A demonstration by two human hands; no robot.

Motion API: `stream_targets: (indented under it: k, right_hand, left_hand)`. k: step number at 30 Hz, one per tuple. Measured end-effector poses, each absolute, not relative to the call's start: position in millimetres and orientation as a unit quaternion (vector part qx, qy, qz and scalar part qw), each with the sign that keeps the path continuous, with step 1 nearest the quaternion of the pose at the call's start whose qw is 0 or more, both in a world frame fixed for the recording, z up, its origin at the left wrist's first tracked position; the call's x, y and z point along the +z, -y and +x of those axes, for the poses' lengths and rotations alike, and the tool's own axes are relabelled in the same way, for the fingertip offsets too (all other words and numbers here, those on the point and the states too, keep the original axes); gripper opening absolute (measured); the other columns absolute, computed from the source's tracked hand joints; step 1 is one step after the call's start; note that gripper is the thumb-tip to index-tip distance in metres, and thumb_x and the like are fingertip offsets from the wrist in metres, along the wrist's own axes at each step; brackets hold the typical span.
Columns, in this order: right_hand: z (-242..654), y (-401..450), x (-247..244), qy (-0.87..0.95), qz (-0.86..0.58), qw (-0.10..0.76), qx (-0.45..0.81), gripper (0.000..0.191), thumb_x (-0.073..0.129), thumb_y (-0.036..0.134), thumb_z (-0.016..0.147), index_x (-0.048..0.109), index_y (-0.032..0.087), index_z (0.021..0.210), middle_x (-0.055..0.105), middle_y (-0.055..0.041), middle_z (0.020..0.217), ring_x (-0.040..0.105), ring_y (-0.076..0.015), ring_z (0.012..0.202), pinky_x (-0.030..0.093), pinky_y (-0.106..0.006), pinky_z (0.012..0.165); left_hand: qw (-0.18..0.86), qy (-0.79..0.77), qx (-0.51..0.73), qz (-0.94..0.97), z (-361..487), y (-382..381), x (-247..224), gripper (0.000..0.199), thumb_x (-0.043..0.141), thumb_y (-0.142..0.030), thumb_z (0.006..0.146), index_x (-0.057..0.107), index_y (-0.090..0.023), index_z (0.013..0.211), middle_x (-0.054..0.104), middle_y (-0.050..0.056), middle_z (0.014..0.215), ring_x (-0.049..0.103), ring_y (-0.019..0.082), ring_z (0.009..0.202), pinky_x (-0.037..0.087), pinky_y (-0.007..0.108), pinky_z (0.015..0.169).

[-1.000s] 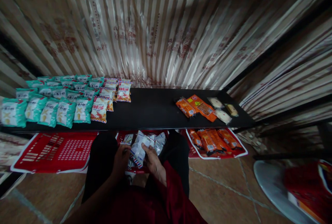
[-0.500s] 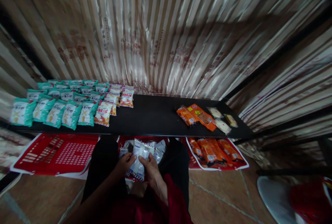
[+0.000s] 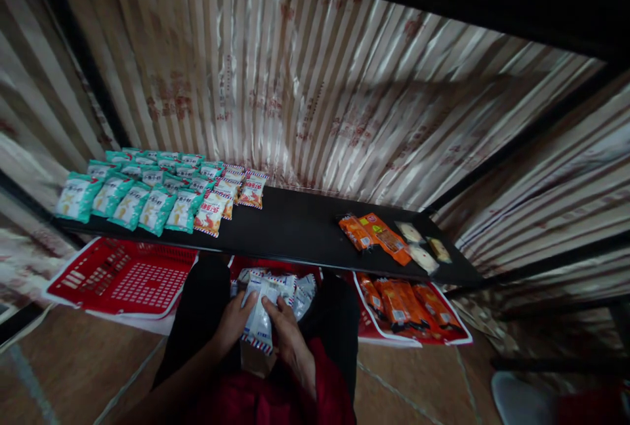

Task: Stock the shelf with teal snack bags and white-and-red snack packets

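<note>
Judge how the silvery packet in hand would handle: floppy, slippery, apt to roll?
The silvery packet, held between left hand and right hand, looks like thin, creased film, so it would probably flex. Its sheen suggests it may be slippery. Its flat, striped end makes rolling seem unlikely.

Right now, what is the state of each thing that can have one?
Left hand: gripping packet
Right hand: gripping packet
Packet: held in both hands
Left basket: slotted bottom showing
Middle basket: holding silver packets
Right basket: holding orange packs
Teal bags: lined up on shelf
</note>
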State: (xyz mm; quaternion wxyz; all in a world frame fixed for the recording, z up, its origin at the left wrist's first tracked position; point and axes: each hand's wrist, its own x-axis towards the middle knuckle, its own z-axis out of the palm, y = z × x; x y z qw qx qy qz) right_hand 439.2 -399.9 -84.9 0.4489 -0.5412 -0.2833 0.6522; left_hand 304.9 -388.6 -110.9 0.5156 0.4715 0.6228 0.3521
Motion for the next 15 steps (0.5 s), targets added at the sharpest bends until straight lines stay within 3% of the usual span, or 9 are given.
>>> stream_targets:
  k: [6,10,15]
  right_hand:
    - [438,409,-71,0.23,-0.54,0.427,0.688,0.06,0.076,0.055,0.059,0.058,0.02,0.105,0.07,-0.0073,0.096,0.067,-0.0271,0.093,0.051,-0.035,0.076]
    - [438,404,-70,0.224,-0.538,0.426,0.692,0.069,0.079,0.056,0.054,0.056,0.019,0.108,0.071,-0.0087,0.094,0.067,-0.0279,0.092,0.051,-0.036,0.078]
    - [436,396,-78,0.254,-0.518,0.459,0.675,0.059,0.077,0.056,0.057,0.058,0.018,0.099,0.071,-0.0072,0.087,0.068,-0.0262,0.084,0.053,-0.034,0.071]
  left_hand:
    - [0.493,-0.621,0.363,0.49,302,394,-116,0.051,0.035,-0.063,0.08,0.058,-0.017,0.085,0.069,0.008,0.076,0.066,0.022,0.069,0.049,0.029,0.061]
    - [0.467,-0.628,0.36,0.507,305,392,-116,0.05,0.031,-0.059,0.084,0.059,-0.018,0.09,0.07,0.009,0.085,0.067,0.022,0.077,0.049,0.028,0.066]
    - [0.445,-0.631,0.375,0.514,308,387,-111,0.047,0.026,-0.053,0.089,0.058,-0.018,0.087,0.07,0.01,0.083,0.066,0.021,0.078,0.049,0.028,0.069]
